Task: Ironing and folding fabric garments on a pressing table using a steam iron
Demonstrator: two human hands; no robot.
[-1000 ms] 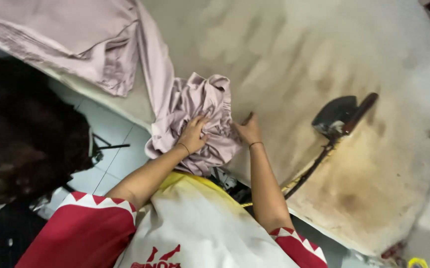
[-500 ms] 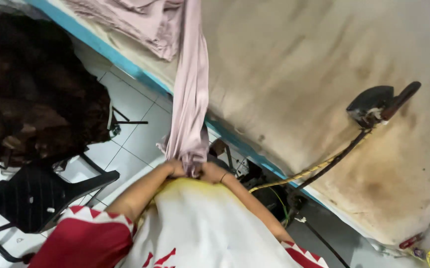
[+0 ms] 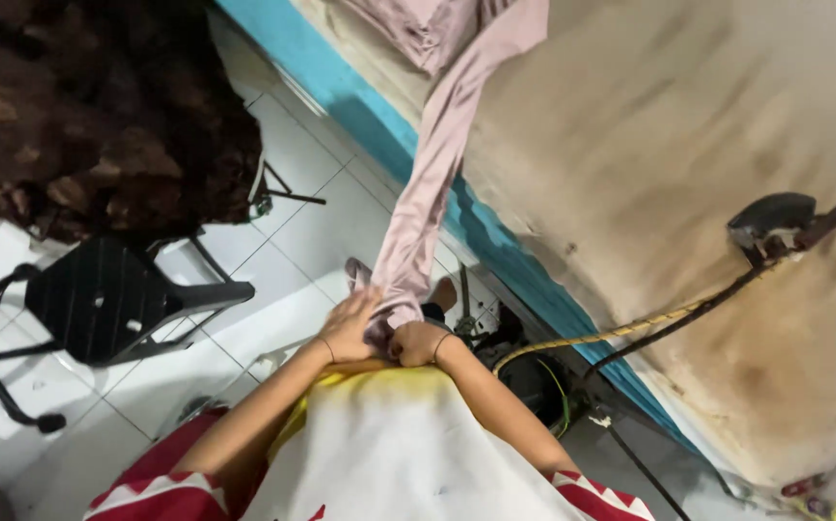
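Observation:
A pale pink garment [image 3: 434, 159] hangs stretched from the stained ironing table [image 3: 649, 174] down to my chest. My left hand [image 3: 349, 326] lies flat against its lower end, and my right hand [image 3: 416, 342] is closed on the fabric's tip, both pressed to my white and yellow shirt. More of the pink cloth lies bunched on the table's top edge [image 3: 418, 29]. A dark clothes iron [image 3: 780, 222] rests on the table at the right, away from both hands.
The iron's braided cord [image 3: 620, 333] runs down off the blue table edge [image 3: 495, 241] toward dark gear under the table. A black chair [image 3: 109, 304] stands on the white tiled floor at left, beside a brown furry heap [image 3: 90, 106].
The garment was bunched on the table under both hands a second ago; now it is pulled off the edge and drawn down to my chest. The view has tipped toward the floor.

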